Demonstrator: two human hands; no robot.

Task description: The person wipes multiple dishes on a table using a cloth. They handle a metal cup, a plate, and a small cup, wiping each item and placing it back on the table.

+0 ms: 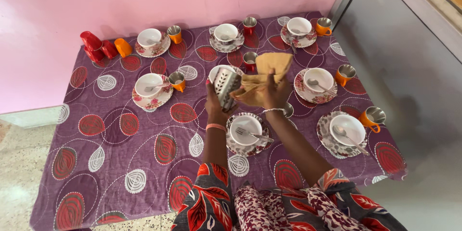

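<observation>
Left hand wraps around a perforated steel tumbler with leaf-shaped cut-outs, held upright and lifted clear of the worktop. Right hand is closed on a folded mustard-yellow cloth, pressed against the tumbler's side.

Directly below the hands: a white bowl with a steel fork across it, seated on a floral-rimmed plate. Just right of the right wrist, a small steel cup. Behind the tumbler, a red mug.

Further out: similar bowl-and-plate settings with orange-handled steel mugs, e.g. one far right. Stacked red cups at the far left corner. All on a purple worktop cloth with red and white leaf ovals.

Risk, as I judge it: tumbler is held one-handed; a hard rub with the cloth could twist it loose, dropping it onto the bowl and fork beneath. The right forearm passes close to the small steel cup and could knock it.
</observation>
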